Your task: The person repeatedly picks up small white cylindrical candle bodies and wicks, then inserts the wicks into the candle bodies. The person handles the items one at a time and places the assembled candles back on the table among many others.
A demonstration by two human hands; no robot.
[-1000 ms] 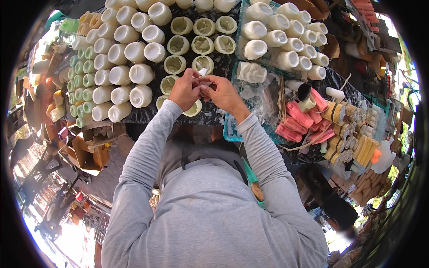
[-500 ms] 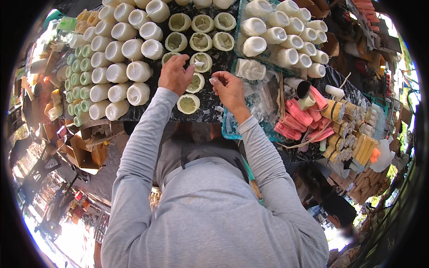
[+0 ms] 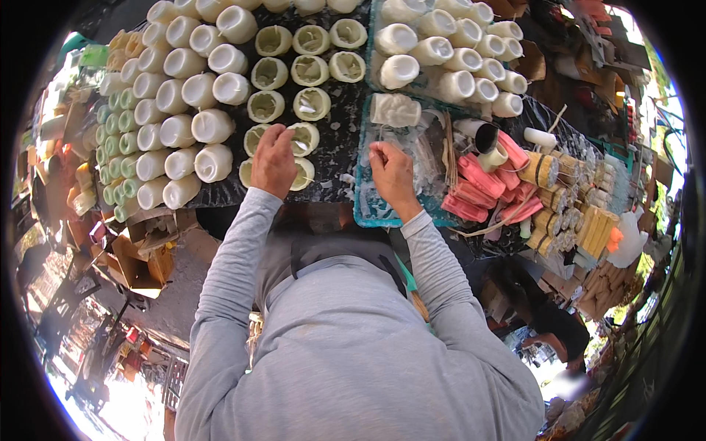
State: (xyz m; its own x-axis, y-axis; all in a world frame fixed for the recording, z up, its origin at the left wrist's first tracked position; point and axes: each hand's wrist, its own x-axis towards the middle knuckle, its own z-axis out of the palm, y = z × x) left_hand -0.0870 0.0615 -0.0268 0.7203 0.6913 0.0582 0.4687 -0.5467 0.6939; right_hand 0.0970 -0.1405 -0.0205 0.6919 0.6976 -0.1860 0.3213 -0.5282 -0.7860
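Note:
My left hand [image 3: 273, 163] is over the nearest hollow, pale green-white wax candle shells, its fingers drawn together at the rim of one shell [image 3: 304, 139]. A small white piece shows inside that shell, and another lies in the shell [image 3: 312, 104] behind it. Part of the front shells is hidden by this hand. To the right, my right hand [image 3: 396, 176] hovers over a blue tray [image 3: 362, 176] of white wax scraps, fingers curled into a pinch. Whatever either hand holds is too small or hidden to make out. Thin wicks stand in several shells.
Rows of upturned white candles [image 3: 176, 128] fill the table's left, with smaller green ones [image 3: 126, 142] beyond. More white candles [image 3: 437, 50] crowd the back right. Pink wax blocks [image 3: 482, 184] and tied yellowish bundles [image 3: 543, 169] lie right of the tray. Another person [image 3: 559, 331] is lower right.
My left hand has come nearer, from above the middle shells to the front ones. The right hand has drawn away from the shells, over the tray. The whole view has shifted slightly.

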